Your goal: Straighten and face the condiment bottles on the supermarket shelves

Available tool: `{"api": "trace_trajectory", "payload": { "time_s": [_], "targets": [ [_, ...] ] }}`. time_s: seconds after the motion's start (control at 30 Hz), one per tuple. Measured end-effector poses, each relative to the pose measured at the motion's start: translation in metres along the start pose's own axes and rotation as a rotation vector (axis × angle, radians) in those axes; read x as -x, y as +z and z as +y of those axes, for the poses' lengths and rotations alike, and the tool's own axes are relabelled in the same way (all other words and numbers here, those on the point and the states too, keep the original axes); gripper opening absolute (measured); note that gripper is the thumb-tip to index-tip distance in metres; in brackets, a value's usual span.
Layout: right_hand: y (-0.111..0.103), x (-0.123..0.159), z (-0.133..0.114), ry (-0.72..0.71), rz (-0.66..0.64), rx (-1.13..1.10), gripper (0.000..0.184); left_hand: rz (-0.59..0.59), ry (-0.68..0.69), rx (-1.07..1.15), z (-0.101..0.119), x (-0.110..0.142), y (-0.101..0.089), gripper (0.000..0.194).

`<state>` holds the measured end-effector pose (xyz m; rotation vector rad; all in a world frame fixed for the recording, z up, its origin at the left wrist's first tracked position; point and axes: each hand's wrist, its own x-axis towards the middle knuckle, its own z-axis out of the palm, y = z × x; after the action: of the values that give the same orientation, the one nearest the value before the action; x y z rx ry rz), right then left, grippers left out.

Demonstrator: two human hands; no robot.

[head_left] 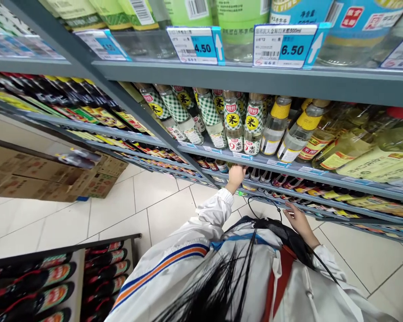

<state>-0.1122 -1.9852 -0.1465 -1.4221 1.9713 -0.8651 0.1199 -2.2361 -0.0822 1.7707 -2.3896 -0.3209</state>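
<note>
My left hand (236, 177) reaches in under the edge of the shelf (218, 153), among the bottles of the row below. Its fingertips are mostly hidden there, so whether they grip a bottle cannot be made out. Lower right, my right hand (298, 220) is held in front of a lower shelf, fingers apart and nothing in them. Above my left hand stand rice vinegar bottles (233, 120) with green-checked necks and yellow round labels. Clear bottles with yellow neck bands (278, 123) stand to their right.
Price tags (285, 47) line the upper shelf under large bottles. Dark sauce bottles (67, 96) fill the shelves at left. Cardboard boxes (47, 172) sit on the tiled floor (164, 219). A rack of dark bottles (36, 286) is at lower left. A black bag (272, 228) hangs at my front.
</note>
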Motion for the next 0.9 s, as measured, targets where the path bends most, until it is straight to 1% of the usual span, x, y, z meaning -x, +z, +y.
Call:
{"api": "trace_trajectory", "payload": {
  "time_s": [0.07, 0.1, 0.17, 0.23, 0.3, 0.33, 0.37, 0.4, 0.43, 0.47, 0.5, 0.53, 0.57, 0.63, 0.7, 0.8, 0.9],
  "targets": [
    [-0.018, 0.002, -0.017, -0.053, 0.062, 0.013, 0.044, -0.009, -0.009, -0.008, 0.005, 0.009, -0.010, 0.045],
    [-0.031, 0.004, -0.027, -0.087, 0.107, 0.022, 0.043, -0.015, -0.014, -0.014, 0.007, 0.015, -0.016, 0.047],
    [-0.066, 0.008, -0.051, -0.160, 0.225, 0.047, 0.039, -0.051, -0.008, -0.028, 0.012, 0.028, -0.033, 0.051],
    [-0.107, 0.010, -0.077, -0.211, 0.412, 0.084, 0.035, -0.142, 0.051, -0.036, 0.021, 0.040, -0.057, 0.053],
    [-0.149, 0.007, -0.107, -0.272, 0.665, 0.129, 0.038, -0.265, 0.185, -0.022, 0.037, 0.050, -0.087, 0.050],
    [-0.169, 0.002, -0.122, -0.391, 0.821, 0.236, 0.036, -0.307, 0.271, -0.002, 0.050, 0.054, -0.104, 0.046],
    [-0.186, -0.004, -0.137, -0.525, 0.924, 0.340, 0.037, -0.324, 0.366, 0.027, 0.067, 0.057, -0.120, 0.041],
    [-0.201, -0.011, -0.152, -0.633, 0.999, 0.417, 0.039, -0.310, 0.461, 0.066, 0.086, 0.059, -0.136, 0.039],
    [-0.214, -0.020, -0.166, -0.685, 1.018, 0.470, 0.041, -0.279, 0.551, 0.109, 0.109, 0.061, -0.150, 0.042],
    [-0.224, -0.029, -0.179, -0.715, 1.004, 0.509, 0.042, -0.228, 0.651, 0.173, 0.132, 0.062, -0.162, 0.044],
    [-0.232, -0.038, -0.190, -0.710, 0.975, 0.544, 0.043, -0.129, 0.747, 0.296, 0.156, 0.063, -0.170, 0.043],
    [-0.238, -0.047, -0.198, -0.688, 0.950, 0.579, 0.043, -0.028, 0.782, 0.377, 0.179, 0.063, -0.176, 0.043],
    [-0.243, -0.056, -0.205, -0.647, 0.926, 0.614, 0.045, 0.064, 0.774, 0.412, 0.200, 0.062, -0.179, 0.043],
    [-0.251, -0.071, -0.212, -0.550, 0.877, 0.682, 0.047, 0.187, 0.716, 0.417, 0.235, 0.059, -0.181, 0.045],
    [-0.258, -0.082, -0.214, -0.470, 0.807, 0.739, 0.047, 0.236, 0.662, 0.373, 0.258, 0.056, -0.179, 0.050],
    [-0.270, -0.090, -0.215, -0.414, 0.715, 0.767, 0.043, 0.255, 0.598, 0.295, 0.277, 0.054, -0.177, 0.053],
    [-0.274, -0.093, -0.217, -0.402, 0.716, 0.732, 0.042, 0.320, 0.503, 0.243, 0.290, 0.054, -0.175, 0.052]
  ]
}}
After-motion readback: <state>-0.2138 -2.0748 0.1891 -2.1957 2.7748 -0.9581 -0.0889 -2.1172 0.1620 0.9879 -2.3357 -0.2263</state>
